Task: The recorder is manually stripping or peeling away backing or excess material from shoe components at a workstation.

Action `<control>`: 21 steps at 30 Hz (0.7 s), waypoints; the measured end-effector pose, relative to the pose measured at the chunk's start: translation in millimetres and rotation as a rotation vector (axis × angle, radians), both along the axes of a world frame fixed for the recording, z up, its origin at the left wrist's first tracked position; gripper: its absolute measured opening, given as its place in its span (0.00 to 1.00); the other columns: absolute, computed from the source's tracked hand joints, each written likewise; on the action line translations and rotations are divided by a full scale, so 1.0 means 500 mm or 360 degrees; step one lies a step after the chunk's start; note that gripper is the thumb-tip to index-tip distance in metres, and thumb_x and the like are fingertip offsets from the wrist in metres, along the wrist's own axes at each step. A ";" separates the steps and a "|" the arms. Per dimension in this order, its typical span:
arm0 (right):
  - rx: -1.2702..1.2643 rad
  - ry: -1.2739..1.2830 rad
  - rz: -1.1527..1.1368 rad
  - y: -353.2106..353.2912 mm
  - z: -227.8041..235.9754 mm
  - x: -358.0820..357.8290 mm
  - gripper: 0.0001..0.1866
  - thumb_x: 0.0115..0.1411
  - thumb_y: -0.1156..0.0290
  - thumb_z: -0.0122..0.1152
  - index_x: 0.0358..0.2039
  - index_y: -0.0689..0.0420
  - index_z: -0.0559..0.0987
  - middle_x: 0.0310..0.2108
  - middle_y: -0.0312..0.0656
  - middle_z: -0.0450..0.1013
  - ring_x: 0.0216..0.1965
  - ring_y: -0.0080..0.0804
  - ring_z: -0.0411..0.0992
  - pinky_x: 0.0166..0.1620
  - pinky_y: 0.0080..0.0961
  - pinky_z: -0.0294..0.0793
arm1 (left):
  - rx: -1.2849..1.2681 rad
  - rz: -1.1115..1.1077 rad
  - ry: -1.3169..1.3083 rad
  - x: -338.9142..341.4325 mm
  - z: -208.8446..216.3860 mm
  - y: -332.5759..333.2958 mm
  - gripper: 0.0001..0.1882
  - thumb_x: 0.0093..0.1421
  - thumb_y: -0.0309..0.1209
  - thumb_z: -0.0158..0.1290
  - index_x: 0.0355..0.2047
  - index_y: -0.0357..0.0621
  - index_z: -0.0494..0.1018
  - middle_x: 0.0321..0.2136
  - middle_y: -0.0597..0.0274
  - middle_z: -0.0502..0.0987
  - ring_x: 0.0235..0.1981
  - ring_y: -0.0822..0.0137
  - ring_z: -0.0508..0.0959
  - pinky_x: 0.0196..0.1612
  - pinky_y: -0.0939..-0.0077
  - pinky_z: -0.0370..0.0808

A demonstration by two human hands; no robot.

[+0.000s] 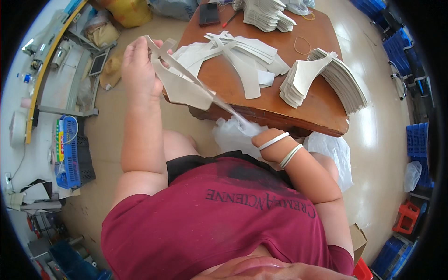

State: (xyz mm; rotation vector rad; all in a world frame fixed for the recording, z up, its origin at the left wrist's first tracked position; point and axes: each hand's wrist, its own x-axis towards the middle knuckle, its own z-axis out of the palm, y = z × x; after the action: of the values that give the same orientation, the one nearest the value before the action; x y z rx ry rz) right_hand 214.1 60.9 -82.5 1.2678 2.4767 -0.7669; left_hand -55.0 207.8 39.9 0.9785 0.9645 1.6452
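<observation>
My left hand [142, 65], raised at the left of the table, is closed around an off-white, curved cut piece [186, 91] with narrow forked ends. From that piece a thin pale strip [228, 108], blurred, slants down toward my right hand [261, 136]. The fingers of my right hand are hidden, and two light bands [289, 155] circle that arm. Behind and under it hangs a clear plastic bag [228, 135]. Similar off-white pieces [247, 51] lie loosely overlapped on the brown table [280, 119].
At the table's right stands a neat curved stack of off-white pieces [345, 88]; another stack [263, 14] is at the back. A dark phone-like object [209, 14] and a rubber band [302, 45] lie there too. Blue baskets [417, 140] line the right side; a bench [42, 84] runs along the left.
</observation>
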 end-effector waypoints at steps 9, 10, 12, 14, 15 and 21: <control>0.0264 0.1354 -0.0182 0.022 0.011 0.073 0.15 0.45 0.65 0.74 0.22 0.60 0.75 0.53 0.60 0.70 0.52 0.51 0.72 0.51 0.34 0.73 | -0.0026 -0.0626 0.0055 0.095 0.098 -0.063 0.10 0.70 0.36 0.43 0.40 0.43 0.70 0.35 0.54 0.80 0.22 0.66 0.79 0.18 0.80 0.70; 0.0337 0.1572 -0.0385 0.028 0.018 0.076 0.19 0.44 0.65 0.77 0.22 0.59 0.73 0.56 0.59 0.69 0.54 0.48 0.71 0.53 0.35 0.72 | -0.0074 -0.0669 0.0032 0.114 0.102 -0.071 0.11 0.71 0.36 0.43 0.40 0.43 0.71 0.37 0.53 0.80 0.21 0.68 0.78 0.14 0.83 0.69; 0.0130 0.2316 -0.0841 0.032 0.037 0.058 0.23 0.45 0.62 0.79 0.21 0.58 0.69 0.59 0.56 0.66 0.55 0.41 0.70 0.54 0.35 0.71 | -0.0156 -0.0902 -0.0059 0.144 0.102 -0.077 0.12 0.71 0.36 0.42 0.41 0.43 0.71 0.37 0.53 0.80 0.22 0.69 0.79 0.14 0.84 0.70; -0.0297 0.2628 -0.1163 0.019 0.053 0.062 0.19 0.48 0.69 0.77 0.21 0.54 0.69 0.44 0.43 0.73 0.43 0.28 0.71 0.46 0.28 0.71 | -0.0328 -0.1148 -0.0129 0.174 0.110 -0.085 0.14 0.71 0.37 0.39 0.42 0.42 0.71 0.39 0.53 0.80 0.22 0.71 0.79 0.12 0.88 0.71; -0.0715 0.2893 -0.1264 0.015 0.055 0.062 0.19 0.48 0.72 0.76 0.21 0.53 0.69 0.36 0.37 0.74 0.38 0.24 0.71 0.42 0.24 0.71 | -0.0322 -0.1172 -0.0125 0.195 0.111 -0.089 0.14 0.71 0.37 0.39 0.42 0.42 0.71 0.39 0.53 0.80 0.22 0.71 0.79 0.12 0.88 0.71; -0.0585 0.3077 -0.1612 -0.038 0.084 0.142 0.18 0.50 0.80 0.70 0.20 0.51 0.67 0.24 0.29 0.69 0.28 0.19 0.68 0.32 0.17 0.68 | -0.0481 -0.1032 0.0234 0.282 0.103 -0.084 0.13 0.72 0.39 0.39 0.40 0.45 0.68 0.35 0.53 0.80 0.17 0.71 0.76 0.12 0.83 0.64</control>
State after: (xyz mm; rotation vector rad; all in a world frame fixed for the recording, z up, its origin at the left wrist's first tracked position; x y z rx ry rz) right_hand 285.0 41.9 -40.7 1.9130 1.5806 -3.8250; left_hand 85.9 165.8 91.2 1.0672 0.8401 0.8727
